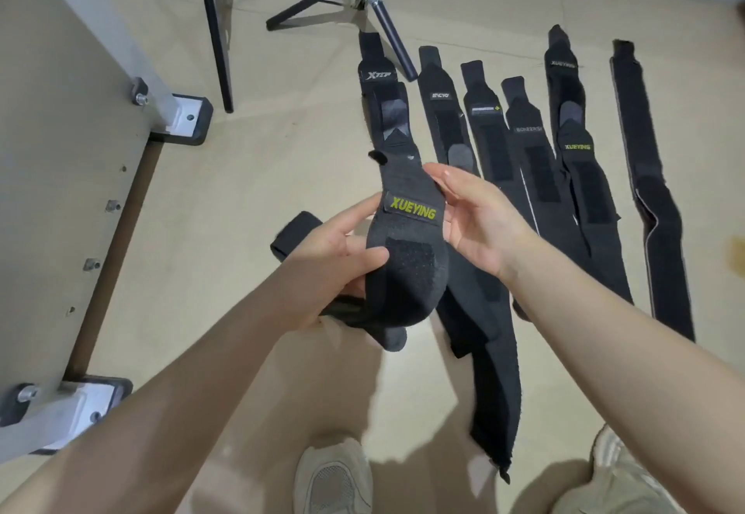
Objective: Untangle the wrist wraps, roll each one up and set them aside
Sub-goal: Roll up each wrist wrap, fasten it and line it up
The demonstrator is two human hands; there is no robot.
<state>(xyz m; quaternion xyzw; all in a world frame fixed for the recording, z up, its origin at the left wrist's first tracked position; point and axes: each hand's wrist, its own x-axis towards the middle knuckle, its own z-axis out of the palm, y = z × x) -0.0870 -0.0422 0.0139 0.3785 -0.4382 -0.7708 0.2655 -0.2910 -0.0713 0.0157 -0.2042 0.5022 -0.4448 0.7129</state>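
A black wrist wrap [407,231] with a yellow "XUEYING" label is held up above the floor [250,174], in the middle of the view, bent over into a loop with its hook patch facing the camera. It is gripped by the left hand [342,255], whose thumb is pressed on the front and whose fingers are curled behind it. The right hand [471,215] is set against the wrap's right edge with fingers nearly straight and loosely spread, only touching it. A dark strap end [294,231] is seen just left of the left hand.

Beyond the hands, seven more wraps [524,158] can be counted laid flat on the floor, roughly side by side, some overlapping; the nearest ends of several are hidden by the held wrap and the right forearm. One long strip [492,392] is stretched toward the feet. Across the far-left wrap's top a tripod leg [393,43] is laid. Two shoes [334,477] are visible at the bottom, and a metal frame with two bolted feet [181,118] stands at the left.
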